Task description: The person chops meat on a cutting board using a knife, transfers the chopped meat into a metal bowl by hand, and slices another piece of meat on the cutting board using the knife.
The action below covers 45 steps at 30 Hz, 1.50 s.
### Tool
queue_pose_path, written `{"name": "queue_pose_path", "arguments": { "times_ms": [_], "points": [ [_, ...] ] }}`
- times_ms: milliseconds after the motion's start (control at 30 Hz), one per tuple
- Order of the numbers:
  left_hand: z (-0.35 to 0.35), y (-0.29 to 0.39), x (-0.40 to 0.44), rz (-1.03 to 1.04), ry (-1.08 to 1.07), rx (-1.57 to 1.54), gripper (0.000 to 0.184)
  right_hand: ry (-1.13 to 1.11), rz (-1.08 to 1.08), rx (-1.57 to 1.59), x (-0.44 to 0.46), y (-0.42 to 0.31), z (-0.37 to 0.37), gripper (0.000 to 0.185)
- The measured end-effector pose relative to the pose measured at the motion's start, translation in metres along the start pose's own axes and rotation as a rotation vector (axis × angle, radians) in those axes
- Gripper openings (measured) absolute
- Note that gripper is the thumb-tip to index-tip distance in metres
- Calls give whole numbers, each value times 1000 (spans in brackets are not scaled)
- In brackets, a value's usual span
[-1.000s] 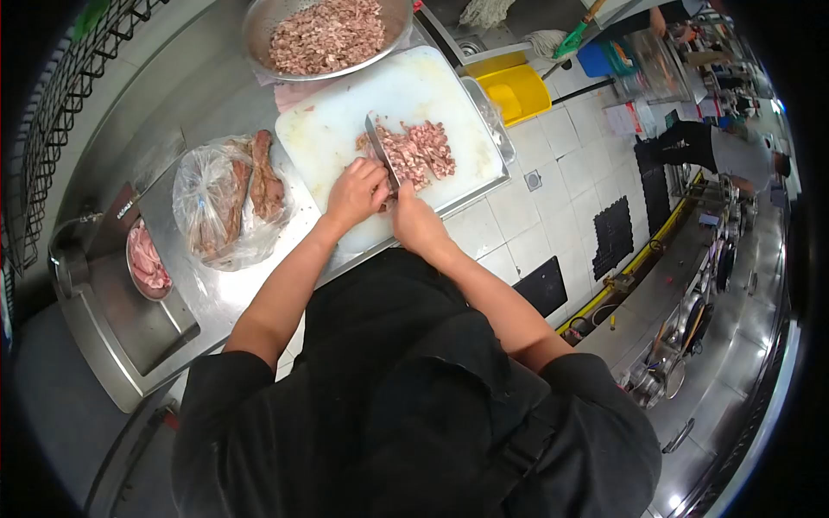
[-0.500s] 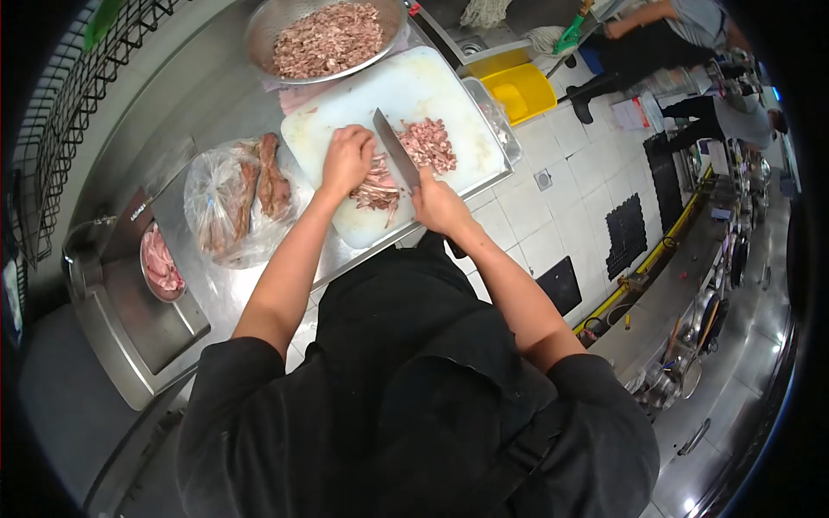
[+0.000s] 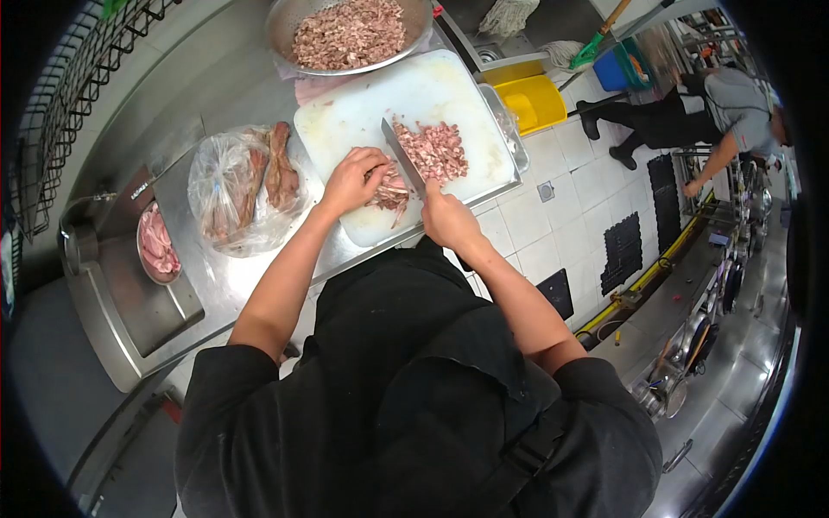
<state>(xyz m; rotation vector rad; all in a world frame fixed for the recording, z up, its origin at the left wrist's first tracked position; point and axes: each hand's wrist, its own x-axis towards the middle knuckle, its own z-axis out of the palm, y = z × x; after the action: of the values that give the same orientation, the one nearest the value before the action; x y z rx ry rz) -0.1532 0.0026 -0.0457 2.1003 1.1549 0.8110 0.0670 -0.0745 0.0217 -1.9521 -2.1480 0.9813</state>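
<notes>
My right hand (image 3: 451,223) is closed round the handle of a kitchen knife (image 3: 401,157), whose broad blade slants across the white cutting board (image 3: 350,112). To the left of the blade, my left hand (image 3: 352,180) presses with curled fingers on a bunch of meat strips (image 3: 394,200); its fingertips are partly hidden. Diced meat (image 3: 439,154) lies in a loose pile on the blade's right side. Beyond the board stands a metal colander (image 3: 420,34) heaped with chopped meat (image 3: 350,36).
Left of the board, a clear plastic bag (image 3: 211,181) with large meat pieces rests on the steel counter (image 3: 186,142). A bowl of pale meat (image 3: 158,246) sits farther left. A yellow mop bucket (image 3: 540,104) is on the tiled floor, and another person (image 3: 682,121) stands at right.
The view has shifted slightly, so the board appears farther right. My left fingers have moved a little over the strips. The person at right now bends toward the far counter.
</notes>
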Motion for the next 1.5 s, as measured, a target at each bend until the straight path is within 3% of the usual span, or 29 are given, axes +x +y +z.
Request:
{"name": "queue_pose_path", "arguments": {
  "times_ms": [267, 433, 633, 767, 900, 1067, 1200, 1333, 1433, 1500],
  "points": [
    [13, 0, -4, 83, 88, 23, 11, -168, 36, -142, -8, -44, -37, 28],
    [19, -4, -8, 95, 139, 23, 12, -82, 22, -82, 33, -18, 10, 26],
    [12, 3, -8, 108, 162, 1, 12, -107, -47, -102, 13, -34, -28, 24],
    [14, -2, -10, 123, 156, 18, 12, -55, -41, -35, 46, -19, 12, 21],
    [7, 4, -10, 136, 177, 43, 11, -26, -129, -65, 48, -15, -14, 22],
    [8, 10, -21, 96, 170, 54, 10, -175, 6, -105, 5, -37, -39, 26],
    [11, 8, -22, 98, 161, 47, 11, -251, 102, -118, -18, -42, -19, 31],
    [15, 3, -23, 80, 164, 67, 13, -82, -17, -95, 21, -23, 14, 33],
    [13, 4, -23, 70, 141, 56, 12, -125, -64, -99, 29, -24, -12, 37],
    [13, 8, -27, 74, 157, 73, 12, -258, 52, -106, 1, -38, -26, 38]
  ]
}}
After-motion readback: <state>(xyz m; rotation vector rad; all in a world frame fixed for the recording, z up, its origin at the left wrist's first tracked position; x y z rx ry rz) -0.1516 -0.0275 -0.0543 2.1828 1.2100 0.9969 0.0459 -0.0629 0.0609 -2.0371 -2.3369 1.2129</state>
